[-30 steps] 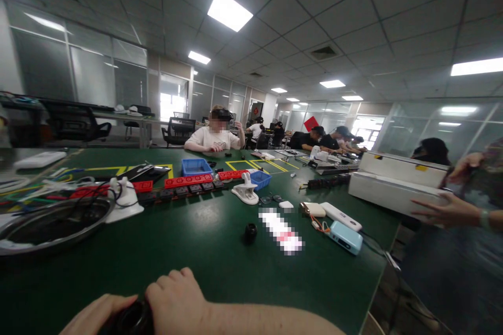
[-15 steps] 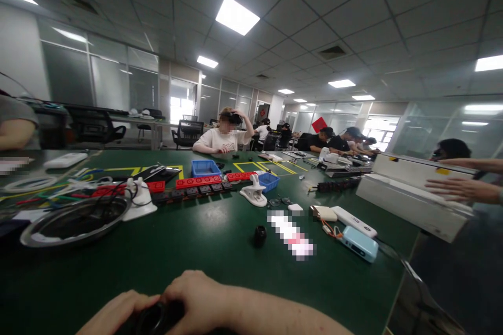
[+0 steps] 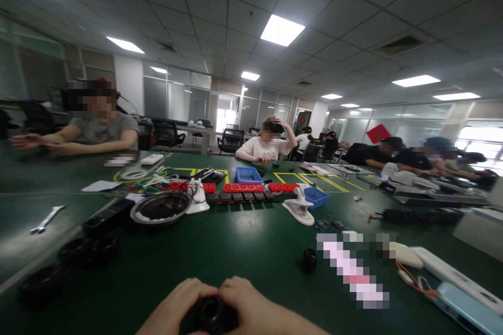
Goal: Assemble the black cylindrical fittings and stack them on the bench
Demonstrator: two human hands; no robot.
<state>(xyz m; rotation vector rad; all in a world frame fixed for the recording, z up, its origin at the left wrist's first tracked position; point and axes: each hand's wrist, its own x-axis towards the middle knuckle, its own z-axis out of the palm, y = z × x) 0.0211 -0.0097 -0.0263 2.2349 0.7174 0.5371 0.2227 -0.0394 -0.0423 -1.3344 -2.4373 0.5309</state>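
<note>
From the head camera, I see both bare hands low at the near edge of the view, brought together over the green table (image 3: pixel 251 248). The left hand (image 3: pixel 176 301) and the right hand (image 3: pixel 253 301) are curled around a black round piece (image 3: pixel 211 310) between them, gripping it from either side; its ringed opening faces up, and its underside is hidden. The thumbs are too hard to make out for me to say how they press.

Ahead and to the right of the hands, a second black piece (image 3: pixel 309 260) stands alone on the green surface, beside a blurred-out bright strip (image 3: pixel 353 272). Farther right lies a light blue block (image 3: pixel 466 303), near a long white device (image 3: pixel 458 272). Off to the left are more black round parts (image 3: pixel 105 250), with a wrench (image 3: pixel 47 220) beyond them. A metal-rimmed dish (image 3: pixel 160 224) sits farther in, next to a white stand (image 3: pixel 197 199). Across the table, a person in a pale shirt (image 3: pixel 255 147) raises one hand to a headset.
</note>
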